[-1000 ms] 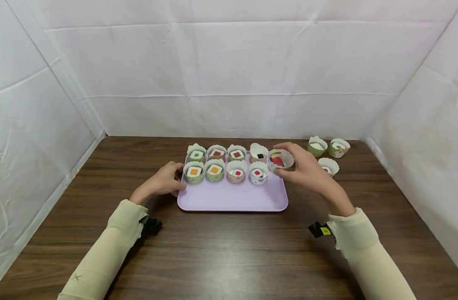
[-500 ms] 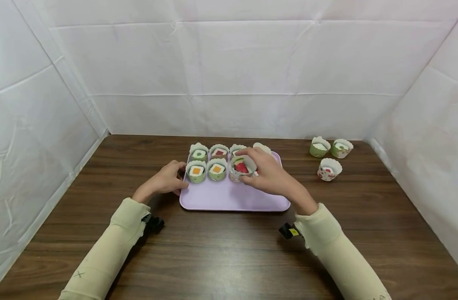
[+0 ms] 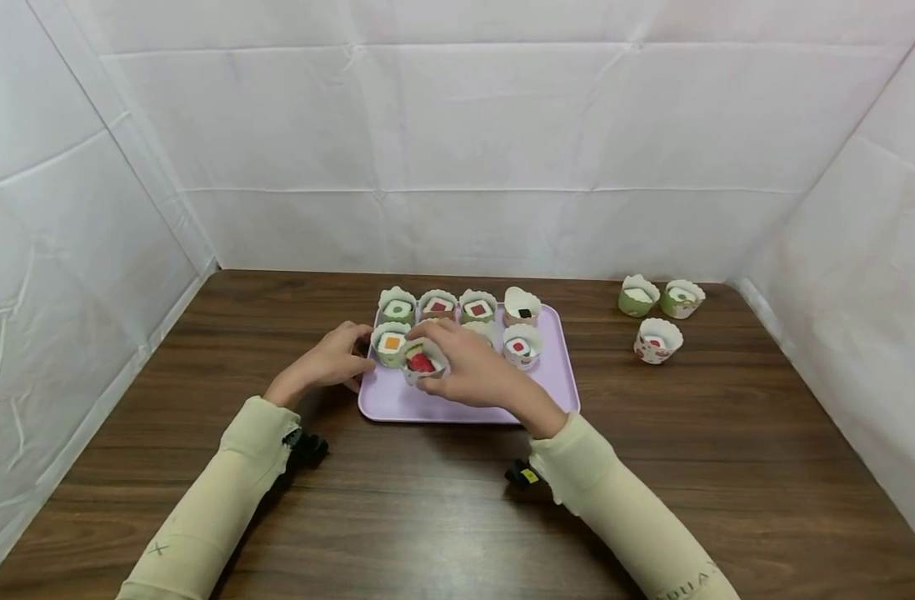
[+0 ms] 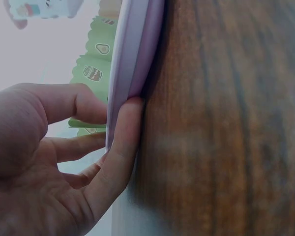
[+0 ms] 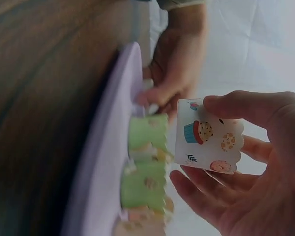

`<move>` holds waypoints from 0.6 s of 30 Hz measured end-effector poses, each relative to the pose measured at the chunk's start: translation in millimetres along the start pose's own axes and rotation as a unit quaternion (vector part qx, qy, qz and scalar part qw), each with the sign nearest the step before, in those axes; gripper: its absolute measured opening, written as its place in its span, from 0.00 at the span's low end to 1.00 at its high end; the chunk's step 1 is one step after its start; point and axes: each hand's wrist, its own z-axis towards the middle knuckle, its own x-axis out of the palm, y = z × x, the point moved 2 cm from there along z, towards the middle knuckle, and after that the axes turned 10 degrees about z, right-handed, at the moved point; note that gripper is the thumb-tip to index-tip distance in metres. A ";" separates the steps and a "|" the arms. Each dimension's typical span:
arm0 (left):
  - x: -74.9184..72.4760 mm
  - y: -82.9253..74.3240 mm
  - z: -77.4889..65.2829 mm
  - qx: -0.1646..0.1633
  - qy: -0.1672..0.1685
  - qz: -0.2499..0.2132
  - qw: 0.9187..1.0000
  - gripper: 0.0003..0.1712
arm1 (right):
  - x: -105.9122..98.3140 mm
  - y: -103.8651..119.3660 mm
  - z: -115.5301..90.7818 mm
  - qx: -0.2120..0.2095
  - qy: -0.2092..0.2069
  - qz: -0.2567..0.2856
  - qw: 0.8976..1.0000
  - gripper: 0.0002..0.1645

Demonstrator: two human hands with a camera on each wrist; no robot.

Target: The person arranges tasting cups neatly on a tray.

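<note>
My right hand (image 3: 468, 367) holds a white paper cupcake cup (image 3: 423, 362) by its sides, with a red and green piece in it. In the right wrist view this cup (image 5: 187, 152) has printed cupcakes and hangs above the tray, apart from the green paper cups (image 5: 142, 184). The lilac tray (image 3: 393, 407) carries two rows of paper cups with white sushi-like pieces, some partly hidden by the right hand. At the tray's left edge, my left hand (image 3: 330, 358) pinches the rim (image 4: 128, 59), thumb on the upper side and a finger against the outside.
Three more filled cups stand off the tray at the back right: a green cup (image 3: 637, 297), another green cup (image 3: 681, 298) and a red-patterned cup (image 3: 656, 342). White cloth walls (image 3: 487, 158) bound the brown wooden table (image 3: 412, 517) behind and at both sides.
The right hand has carried the held cup leftward over the tray, from its right end to the front row's left part. The left hand keeps its grip on the tray.
</note>
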 end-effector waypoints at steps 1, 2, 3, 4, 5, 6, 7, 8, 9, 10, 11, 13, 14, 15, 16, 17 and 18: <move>-0.1 0.2 -0.2 0.001 0.000 -0.001 1.000 0.32 | 4.4 1.4 2.3 -0.003 0.006 -0.004 1.000 0.37; -0.5 0.2 -0.4 0.004 0.000 -0.002 1.000 0.32 | 8.7 2.6 4.5 -0.003 0.011 -0.007 1.000 0.37; -0.6 0.5 -0.6 0.006 0.000 -0.003 1.000 0.32 | 12.8 3.7 6.6 -0.004 0.016 -0.010 1.000 0.37; -0.8 0.6 -0.7 0.008 -0.001 -0.003 1.000 0.31 | 16.6 5.0 8.3 -0.003 0.020 -0.011 1.000 0.38; -0.9 0.6 -0.9 0.011 -0.002 -0.004 1.000 0.31 | 20.3 5.9 10.2 -0.002 0.024 -0.010 1.000 0.38; -1.2 0.7 -1.0 0.015 -0.003 -0.004 1.000 0.30 | 24.0 6.6 12.0 -0.001 0.027 -0.011 1.000 0.38; -1.2 0.7 -1.1 0.019 -0.004 -0.004 1.000 0.29 | 27.5 7.3 13.7 0.004 0.031 -0.010 0.999 0.38; -1.3 0.5 -1.4 0.022 -0.004 -0.003 1.000 0.29 | 30.8 7.7 15.0 0.010 0.033 -0.007 0.999 0.37; -1.3 0.6 -1.6 0.023 -0.005 -0.003 1.000 0.28 | 34.0 8.1 16.5 0.014 0.034 -0.007 0.999 0.37; -1.3 0.2 -1.7 0.024 -0.005 -0.002 1.000 0.28 | 36.9 8.5 17.7 0.017 0.034 -0.008 0.999 0.36; -1.2 0.1 -1.9 0.025 -0.005 -0.002 1.000 0.27 | 39.8 8.5 19.2 0.018 0.034 -0.011 0.999 0.36; -1.1 0.2 -1.8 0.026 -0.003 0.001 1.000 0.27 | 44.7 8.8 21.3 0.023 0.033 -0.019 0.999 0.35; -1.1 0.2 -1.7 0.024 -0.003 0.002 1.000 0.27 | 46.7 8.7 22.2 0.025 0.031 -0.024 0.999 0.34; -1.1 0.5 -1.4 0.022 -0.002 0.003 1.000 0.27 | 48.4 8.5 22.9 0.026 0.031 -0.031 0.999 0.34; -1.0 0.7 -1.1 0.020 -0.002 0.004 1.000 0.27 | 50.0 8.1 23.4 0.029 0.031 -0.036 0.998 0.33; -0.9 1.0 -0.9 0.018 -0.001 0.004 1.000 0.28 | 51.4 7.4 23.6 0.032 0.032 -0.038 0.998 0.33; -0.8 1.0 -0.6 0.018 -0.001 0.005 1.000 0.28 | 52.6 6.7 23.8 0.036 0.033 -0.039 0.998 0.33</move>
